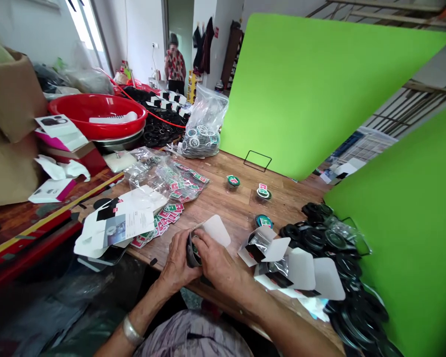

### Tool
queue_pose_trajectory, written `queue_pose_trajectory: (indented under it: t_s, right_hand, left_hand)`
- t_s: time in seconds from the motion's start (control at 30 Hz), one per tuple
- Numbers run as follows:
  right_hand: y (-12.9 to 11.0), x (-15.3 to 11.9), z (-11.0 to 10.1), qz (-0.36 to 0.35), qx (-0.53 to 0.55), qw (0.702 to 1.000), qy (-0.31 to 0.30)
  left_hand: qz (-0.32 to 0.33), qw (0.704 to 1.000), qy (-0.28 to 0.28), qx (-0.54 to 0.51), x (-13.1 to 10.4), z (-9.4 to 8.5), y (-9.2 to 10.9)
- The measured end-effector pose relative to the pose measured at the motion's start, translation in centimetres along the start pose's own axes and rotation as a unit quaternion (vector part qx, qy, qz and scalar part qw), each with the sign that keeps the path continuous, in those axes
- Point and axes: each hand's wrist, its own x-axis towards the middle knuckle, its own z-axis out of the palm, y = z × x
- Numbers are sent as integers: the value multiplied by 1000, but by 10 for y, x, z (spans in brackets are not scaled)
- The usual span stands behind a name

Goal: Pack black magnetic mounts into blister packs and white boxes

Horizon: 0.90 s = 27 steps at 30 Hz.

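Note:
A small cardboard box [216, 231], dark outside with a white open flap, is held over the front edge of the wooden table. My left hand [176, 258] wraps round its left side. The fingers of my right hand [220, 262] reach into the box opening, bent and close together. Something dark and round shows in part inside, mostly hidden by those fingers. To the left lie small red and green printed cards [167, 218], spread beside flattened printed boxes [128, 228]. Beyond my hands sit round green-rimmed pieces, one [263, 221] nearest, another [233, 181] farther back.
Open boxes [301, 270] with clear bags inside stand at right, beside piled black rings [345, 263]. Green boards [319, 89] rise behind and at right. A bag of rings [204, 129], a red basin [96, 116] and a brown carton [15, 129] stand left. A person [175, 67] stands far back.

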Motion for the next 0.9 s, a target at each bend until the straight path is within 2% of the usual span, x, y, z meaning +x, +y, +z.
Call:
queue_pose_trajectory:
  t_s: [0.1,0.2,0.23,0.3,0.4,0.5,0.57,0.67,0.73,0.83,0.9]
  right_hand:
    - [-11,1,2,56,20,998,5]
    - [-16,2,-1,86,40,993,65]
    - [-17,2,-1,104,25,992,66]
    - [-18,1,1,139,-24,989,37]
    - [-20,0,2,149,-73,986,-10]
    - [-22,1,-4,117,-82,989,-33]
    - [-21,1,-13,59,-26,996,-62]
    - [-15,-2,-22,49,63,996,-28]
    - [-12,-5,-20,57,38,998,-14]
    - [-12,-8,-6,1,-46,998,-53]
    - [-15,-7,6,-26,-82,995,-54]
  left_hand:
    - [-5,1000,11,10,-4,-1,-3]
    - [-9,999,35,22,-7,-1,-5]
    - [-9,999,44,26,-8,0,-5]
    - [-6,998,55,35,-10,2,-3]
    - [9,996,65,53,-12,6,2]
    - [21,994,81,75,-13,10,5]
    - [20,993,85,77,-14,10,6]
    - [-4,994,85,64,-15,9,4]
    - [-15,994,86,60,-17,10,1]
    - [-16,994,90,60,-22,12,-5]
    - [-50,994,84,56,-25,13,-11]
